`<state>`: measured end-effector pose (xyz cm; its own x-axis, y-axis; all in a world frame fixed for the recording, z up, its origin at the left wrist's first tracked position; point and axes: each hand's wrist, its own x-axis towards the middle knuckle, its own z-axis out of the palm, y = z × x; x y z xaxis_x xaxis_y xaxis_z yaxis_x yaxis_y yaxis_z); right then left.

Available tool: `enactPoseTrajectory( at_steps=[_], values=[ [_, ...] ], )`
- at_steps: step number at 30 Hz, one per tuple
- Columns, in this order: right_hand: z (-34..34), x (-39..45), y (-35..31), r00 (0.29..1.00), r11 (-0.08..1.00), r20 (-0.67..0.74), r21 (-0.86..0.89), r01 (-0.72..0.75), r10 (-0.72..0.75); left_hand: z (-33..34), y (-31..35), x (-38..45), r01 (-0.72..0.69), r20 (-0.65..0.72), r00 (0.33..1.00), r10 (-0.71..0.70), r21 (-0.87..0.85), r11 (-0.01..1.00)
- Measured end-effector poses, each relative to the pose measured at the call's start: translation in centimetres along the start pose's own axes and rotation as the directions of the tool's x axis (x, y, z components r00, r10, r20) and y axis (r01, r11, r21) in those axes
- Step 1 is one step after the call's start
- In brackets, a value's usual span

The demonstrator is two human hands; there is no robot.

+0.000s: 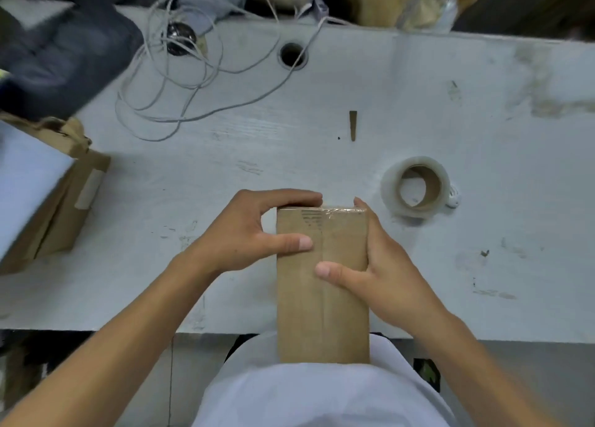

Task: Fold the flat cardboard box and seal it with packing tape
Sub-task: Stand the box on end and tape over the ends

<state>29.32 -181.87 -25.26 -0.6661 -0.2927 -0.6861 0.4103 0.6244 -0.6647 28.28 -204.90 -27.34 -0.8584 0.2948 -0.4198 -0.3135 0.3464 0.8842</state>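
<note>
Box: folded, over the surface edge, taped at far end.
Left hand: fingers curled over far edge, thumb on top.
Right hand: fingers gripping right side.
Tape: near, right.

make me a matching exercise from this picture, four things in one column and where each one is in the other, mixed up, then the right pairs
Things
1. cardboard box
2. tape roll
3. loose cable
4. round hole

Places
A. lying on the table to the right of the box, clear of both hands
B. in the tabletop near its far edge
C. held between the left hand and the right hand
D. coiled on the far left part of the table

Pairs: 1-C, 2-A, 3-D, 4-B
</note>
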Motion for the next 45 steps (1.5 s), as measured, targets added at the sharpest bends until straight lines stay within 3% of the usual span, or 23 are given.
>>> enactPoseTrajectory(
  at_steps=[3, 6, 8, 11, 16, 18, 21, 24, 26, 30, 32, 35, 38, 43, 45],
  values=[
    [-1.5, 0.7, -1.1, 0.995, 0.991, 0.005, -0.086, 0.103, -0.103, -0.2, 0.6, -0.1, -0.071, 0.001, 0.997, 0.071, 0.138, 0.988],
    [-2.2, 1.0, -2.7, 0.971, 0.914, 0.017, -0.333, 0.230, -0.238, -1.0, 1.7, -0.4, -0.091, 0.103, 0.993, 0.063, 0.299, 0.950],
    [-2.2, 1.0, -3.5, 0.977, 0.865, -0.075, -0.481, 0.142, -0.202, -1.4, 2.0, -0.7, -0.122, 0.151, 0.986, 0.069, 0.377, 0.918],
    [-1.8, 0.6, -3.9, 0.936, 0.816, -0.339, -0.565, -0.123, -0.094, -1.4, 2.3, -1.2, -0.052, 0.043, 0.998, 0.038, 0.405, 0.913],
    [-1.0, -0.4, -3.3, 0.890, 0.841, -0.455, -0.493, -0.222, -0.032, -0.1, 3.4, -1.9, 0.080, -0.159, 0.987, -0.006, 0.467, 0.880],
    [-0.8, -0.7, -2.9, 0.889, 0.904, -0.453, -0.404, -0.136, -0.069, 0.7, 3.7, -3.0, 0.126, -0.213, 0.976, -0.035, 0.430, 0.894],
    [-1.1, -0.7, -1.3, 0.823, 0.971, -0.537, -0.226, 0.073, -0.187, 2.0, 3.6, -4.9, 0.231, -0.371, 0.926, -0.074, 0.401, 0.887],
    [-1.0, -0.3, 0.7, 0.812, 0.993, -0.576, 0.001, 0.120, -0.098, 3.0, 2.7, -6.4, 0.368, -0.489, 0.864, -0.116, 0.458, 0.809],
    [-0.3, 0.1, 1.2, 0.855, 0.971, -0.516, 0.180, 0.158, -0.044, 3.7, 2.0, -7.1, 0.381, -0.450, 0.882, -0.143, 0.500, 0.778],
    [0.8, 1.2, 0.6, 0.899, 0.856, -0.434, 0.440, 0.272, -0.062, 4.5, 0.8, -7.4, 0.301, -0.297, 0.933, -0.202, 0.340, 0.891],
    [0.6, 1.5, 0.1, 0.894, 0.835, -0.436, 0.450, 0.316, -0.103, 4.5, 0.5, -7.0, 0.244, -0.297, 0.938, -0.178, 0.200, 0.949],
    [0.3, 1.7, -0.3, 0.899, 0.828, -0.396, 0.428, 0.362, -0.189, 4.4, 0.8, -6.8, 0.162, -0.190, 0.970, -0.148, 0.056, 0.985],
    [0.3, 1.8, -0.9, 0.895, 0.825, -0.363, 0.398, 0.402, -0.261, 4.5, 1.1, -6.4, 0.114, -0.106, 0.988, -0.112, 0.018, 0.993],
    [-0.8, 2.4, -0.3, 0.900, 0.840, -0.308, 0.357, 0.409, -0.308, 4.9, 1.0, -5.8, 0.136, -0.120, 0.983, -0.136, -0.014, 0.991],
    [-2.0, 2.8, 0.6, 0.887, 0.873, -0.366, 0.286, 0.395, -0.282, 5.0, 1.1, -5.5, 0.134, -0.126, 0.983, -0.133, -0.004, 0.991]
  ],
)
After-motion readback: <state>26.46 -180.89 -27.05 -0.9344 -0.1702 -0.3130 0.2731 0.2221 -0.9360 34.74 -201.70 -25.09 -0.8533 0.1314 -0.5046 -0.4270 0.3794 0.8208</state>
